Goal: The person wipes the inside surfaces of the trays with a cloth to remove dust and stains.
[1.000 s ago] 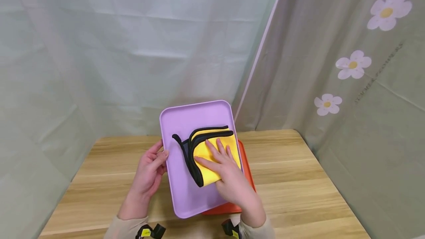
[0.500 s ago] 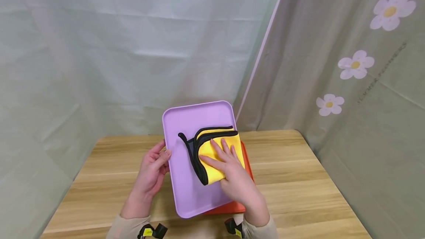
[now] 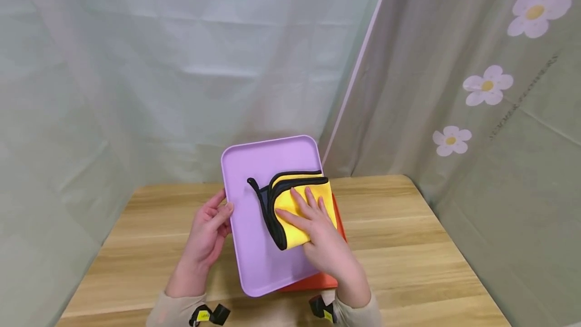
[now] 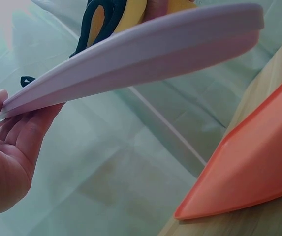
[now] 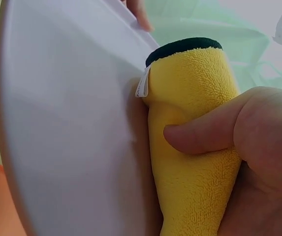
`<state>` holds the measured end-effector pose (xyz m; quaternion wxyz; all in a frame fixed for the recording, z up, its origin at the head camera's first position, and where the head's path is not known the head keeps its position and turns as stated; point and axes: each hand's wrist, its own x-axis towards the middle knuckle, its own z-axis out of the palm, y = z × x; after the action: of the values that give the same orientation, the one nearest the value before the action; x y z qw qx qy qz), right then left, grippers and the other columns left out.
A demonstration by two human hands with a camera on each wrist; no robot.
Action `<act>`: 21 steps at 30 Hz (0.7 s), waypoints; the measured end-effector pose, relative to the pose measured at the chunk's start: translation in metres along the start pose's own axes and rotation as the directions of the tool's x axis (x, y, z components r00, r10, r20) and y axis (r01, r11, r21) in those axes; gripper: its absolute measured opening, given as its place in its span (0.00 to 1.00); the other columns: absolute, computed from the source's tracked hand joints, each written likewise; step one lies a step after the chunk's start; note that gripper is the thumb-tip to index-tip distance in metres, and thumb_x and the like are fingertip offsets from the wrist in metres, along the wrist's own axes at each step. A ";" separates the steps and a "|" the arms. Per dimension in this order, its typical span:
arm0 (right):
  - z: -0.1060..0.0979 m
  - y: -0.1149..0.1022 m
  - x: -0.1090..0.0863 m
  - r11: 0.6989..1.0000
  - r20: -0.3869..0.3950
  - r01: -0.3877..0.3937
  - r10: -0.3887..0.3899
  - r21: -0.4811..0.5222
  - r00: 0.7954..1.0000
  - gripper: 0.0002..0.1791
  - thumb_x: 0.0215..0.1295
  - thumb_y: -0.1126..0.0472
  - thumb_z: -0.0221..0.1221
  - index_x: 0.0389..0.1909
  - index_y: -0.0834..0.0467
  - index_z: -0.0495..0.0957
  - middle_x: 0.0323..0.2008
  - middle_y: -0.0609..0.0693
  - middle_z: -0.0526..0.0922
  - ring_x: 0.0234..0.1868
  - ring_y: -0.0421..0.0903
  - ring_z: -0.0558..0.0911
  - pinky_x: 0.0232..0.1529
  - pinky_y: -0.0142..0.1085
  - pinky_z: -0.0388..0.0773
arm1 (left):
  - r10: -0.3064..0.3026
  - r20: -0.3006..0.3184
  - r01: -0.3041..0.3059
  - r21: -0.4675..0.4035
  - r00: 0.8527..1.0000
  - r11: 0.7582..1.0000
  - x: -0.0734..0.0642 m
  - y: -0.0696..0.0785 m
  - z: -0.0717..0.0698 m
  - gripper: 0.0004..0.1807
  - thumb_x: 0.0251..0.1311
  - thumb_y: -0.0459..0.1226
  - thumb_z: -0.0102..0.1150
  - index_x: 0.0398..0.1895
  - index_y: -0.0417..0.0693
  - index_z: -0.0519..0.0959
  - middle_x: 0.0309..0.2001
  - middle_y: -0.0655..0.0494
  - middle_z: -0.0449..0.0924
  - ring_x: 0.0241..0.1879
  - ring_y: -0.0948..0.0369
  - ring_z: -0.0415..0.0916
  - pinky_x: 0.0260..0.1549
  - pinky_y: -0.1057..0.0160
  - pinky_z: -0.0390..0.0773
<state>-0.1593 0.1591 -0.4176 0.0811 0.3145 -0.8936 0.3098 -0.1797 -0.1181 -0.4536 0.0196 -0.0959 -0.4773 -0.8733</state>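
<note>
My left hand (image 3: 210, 230) grips the left edge of a purple tray (image 3: 254, 266), thumb on top and fingers underneath. In the left wrist view the tray (image 4: 145, 61) is held up and tilted above the table. My right hand (image 3: 324, 233) holds a folded yellow cloth (image 3: 295, 236) with black edging against the tray's face, its fingers spread over the top. The right wrist view shows the thumb (image 5: 200, 132) pressing the fuzzy near side of the cloth (image 5: 190, 83), where a small white label sticks out.
An orange tray (image 3: 320, 282) lies on the wooden table (image 3: 399, 246) below the purple one, mostly hidden by it. Pale curtains (image 3: 218, 64) hang behind and on both sides, with printed flowers on the right.
The cloth and my right hand have slid slightly right across the purple tray's face. My left hand keeps its hold on the tray edge.
</note>
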 end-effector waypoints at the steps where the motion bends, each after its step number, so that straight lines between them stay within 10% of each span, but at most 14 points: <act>1: 0.000 0.000 0.000 1.000 -0.002 0.000 0.000 0.000 1.000 0.52 0.53 0.86 0.46 0.74 0.41 0.77 0.84 0.47 0.55 0.86 0.56 0.45 0.81 0.63 0.38 | 0.001 0.000 -0.001 -0.001 1.000 1.000 0.000 0.000 0.000 0.20 0.80 0.25 0.48 0.62 0.52 0.82 0.36 0.55 0.91 0.30 0.64 0.87 0.31 0.65 0.86; 21: 0.009 -0.016 0.002 0.999 0.076 -0.033 0.033 0.005 0.997 0.52 0.56 0.85 0.49 0.75 0.36 0.75 0.85 0.42 0.51 0.86 0.52 0.39 0.82 0.59 0.34 | 0.022 -0.006 -0.022 -0.019 1.000 1.000 -0.002 0.001 0.000 0.20 0.81 0.26 0.48 0.63 0.52 0.82 0.40 0.54 0.91 0.33 0.63 0.88 0.33 0.65 0.87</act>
<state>-0.1505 0.1431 -0.4164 0.0410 0.3115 -0.9001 0.3020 -0.1778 -0.1184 -0.4528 0.0298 -0.0987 -0.4679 -0.8777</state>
